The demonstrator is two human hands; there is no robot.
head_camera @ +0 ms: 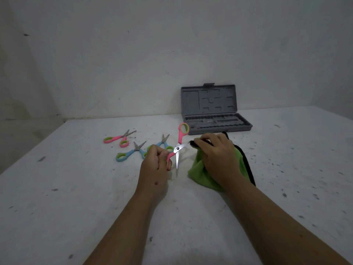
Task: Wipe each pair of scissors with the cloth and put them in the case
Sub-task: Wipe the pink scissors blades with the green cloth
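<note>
The left hand [155, 159] grips one handle of the open pink scissors [178, 148]; the right hand [214, 152] pinches the green cloth [200, 175] around one blade.

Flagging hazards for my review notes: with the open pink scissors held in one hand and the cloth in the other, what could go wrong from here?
1. The pink scissors are spread open in the left hand; one bare blade points down, near that hand's fingers, and could nick them.
2. The right hand pinches the other blade through the green cloth; a slip might cut through.
3. The gray case looks moulded for other tools, so the scissors may sit loosely.
</note>
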